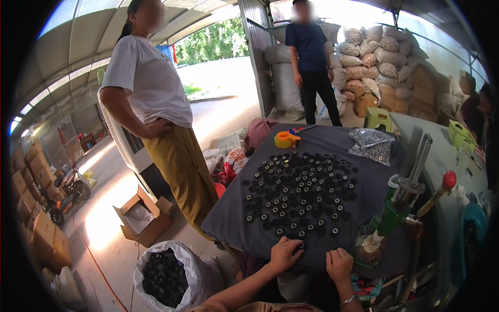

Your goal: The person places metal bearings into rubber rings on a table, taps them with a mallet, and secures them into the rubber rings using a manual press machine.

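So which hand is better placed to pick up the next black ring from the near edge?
Probably the left hand: its fingertips already touch the nearest black rings, while the right hand rests on bare grey cloth beside them.

Bare forearms, no sleeves in view — a thin silvery bangle circles the right wrist.

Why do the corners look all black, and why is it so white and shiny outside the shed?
In the head view, the fisheye lens leaves black corners and bends straight edges near the rim, such as the shed roof; sunlight washes out the ground outside to near white; the dark cloth table lies in softer shade, where the left hand and right hand look fairly sharp.
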